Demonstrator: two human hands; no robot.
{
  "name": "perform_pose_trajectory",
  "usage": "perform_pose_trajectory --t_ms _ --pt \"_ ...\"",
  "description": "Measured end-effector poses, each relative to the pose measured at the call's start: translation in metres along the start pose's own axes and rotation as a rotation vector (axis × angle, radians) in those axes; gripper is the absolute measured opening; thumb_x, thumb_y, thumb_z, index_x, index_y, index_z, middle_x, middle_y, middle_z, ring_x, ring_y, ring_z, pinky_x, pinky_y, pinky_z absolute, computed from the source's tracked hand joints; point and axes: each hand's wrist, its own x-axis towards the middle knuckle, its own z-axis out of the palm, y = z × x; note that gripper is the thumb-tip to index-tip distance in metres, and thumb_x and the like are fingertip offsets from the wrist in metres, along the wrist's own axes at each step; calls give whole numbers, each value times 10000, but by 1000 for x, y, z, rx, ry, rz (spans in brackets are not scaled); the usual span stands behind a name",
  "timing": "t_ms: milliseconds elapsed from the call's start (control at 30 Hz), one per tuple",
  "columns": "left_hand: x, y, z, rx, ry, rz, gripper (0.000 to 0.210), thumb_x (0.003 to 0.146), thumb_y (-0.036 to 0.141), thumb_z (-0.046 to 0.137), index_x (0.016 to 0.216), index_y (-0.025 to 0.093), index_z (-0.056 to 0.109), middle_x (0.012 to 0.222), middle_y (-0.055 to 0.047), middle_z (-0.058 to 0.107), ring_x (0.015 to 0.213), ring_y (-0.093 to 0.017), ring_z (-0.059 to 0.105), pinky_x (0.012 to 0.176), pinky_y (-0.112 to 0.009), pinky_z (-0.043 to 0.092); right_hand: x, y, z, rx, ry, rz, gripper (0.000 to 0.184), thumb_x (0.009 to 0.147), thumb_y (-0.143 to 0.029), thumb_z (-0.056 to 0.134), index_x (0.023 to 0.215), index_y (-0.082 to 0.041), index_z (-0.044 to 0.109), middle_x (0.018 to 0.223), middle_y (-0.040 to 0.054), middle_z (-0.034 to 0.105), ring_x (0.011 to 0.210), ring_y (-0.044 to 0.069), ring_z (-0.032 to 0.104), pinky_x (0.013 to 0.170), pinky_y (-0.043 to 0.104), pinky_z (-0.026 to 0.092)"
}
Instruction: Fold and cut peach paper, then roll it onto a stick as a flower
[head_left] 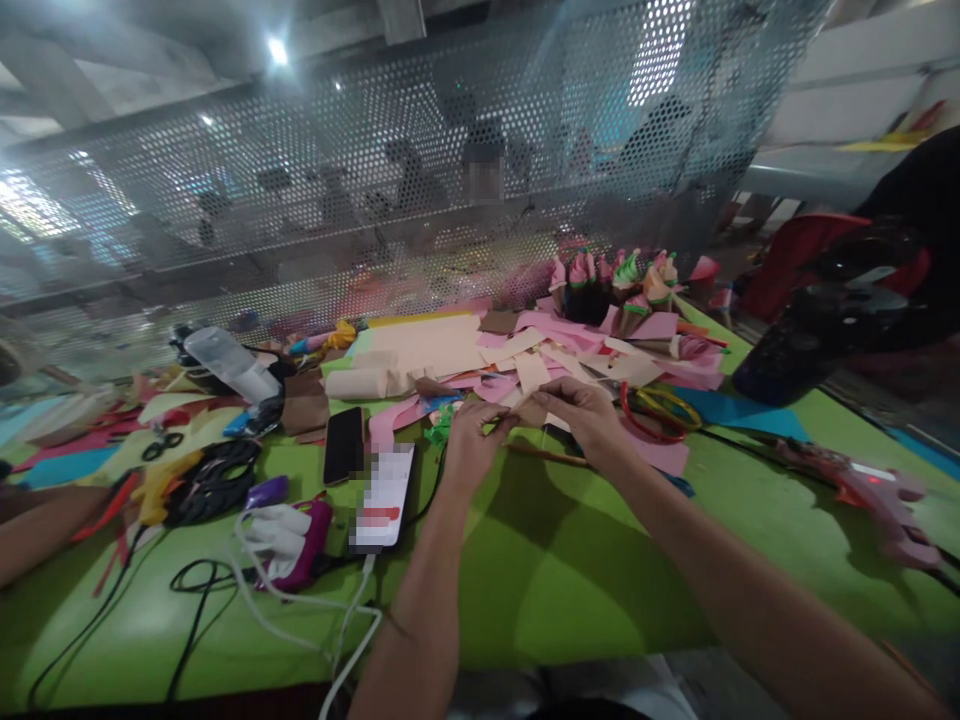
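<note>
Over the green table, my left hand and my right hand meet at a small brown piece of paper or foam sheet. Fingers and thumbs of both hands pinch it from either side. Right of my right hand lie scissors with red and yellow handles. A small green cut-out is close to my left hand. Below the held piece is a thin brown stick-like item, partly hidden by my right hand. Behind my hands, pink and cream strips lie in a loose pile.
A pink glue gun lies at the right. Two phones, one black and one lit, lie left of my arm near a purple power strip with cables. Ice-cream-shaped crafts stand behind. Another person's arm enters at left.
</note>
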Motion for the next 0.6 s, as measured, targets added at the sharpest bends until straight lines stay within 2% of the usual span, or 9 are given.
perform_pose_trajectory --t_ms 167,433,600 --pt "-1 5 0 32 -23 -13 59 823 215 710 845 229 763 856 -48 759 868 -229 655 817 -385 489 0 1 -2 -72 26 7 375 639 -561 776 661 -208 650 636 9 615 630 159 517 598 302 419" --pt "-1 0 3 40 10 -5 54 800 180 736 835 213 759 837 -47 759 861 -231 658 805 -378 471 0 0 -1 13 -6 -5 364 630 -545 783 736 -207 699 709 17 656 682 170 556 672 319 439" --pt "-1 2 2 72 -43 -27 72 811 177 720 848 226 758 858 -43 763 878 -230 659 840 -391 465 -1 0 -3 -68 31 17 397 633 -572 782 683 -196 670 628 -1 594 609 148 498 574 290 376"
